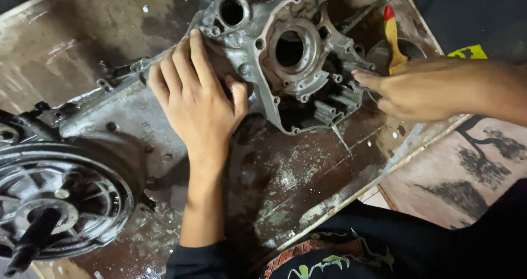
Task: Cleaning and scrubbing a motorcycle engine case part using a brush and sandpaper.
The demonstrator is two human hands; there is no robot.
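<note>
Head view. Grey metal engine casing [285, 54] found lying flat on stained wooden desk [307, 169], upper centre, round bore facing up. Left hand [200, 100] laid palm-down on casing's left part, grip spread, fingers flat, thumb against inner wall; nothing pinched. Right hand [417, 89] reaching in from right, fingertips [359, 77] touching casing's right edge; grip partly curled, whether pinching anything could not be told. Yellow-handled brush with red tip [391, 35] resting in round metal bowl [409, 49] just behind right hand. Dark finned wheel hub [60, 202] noted at lower left.
</note>
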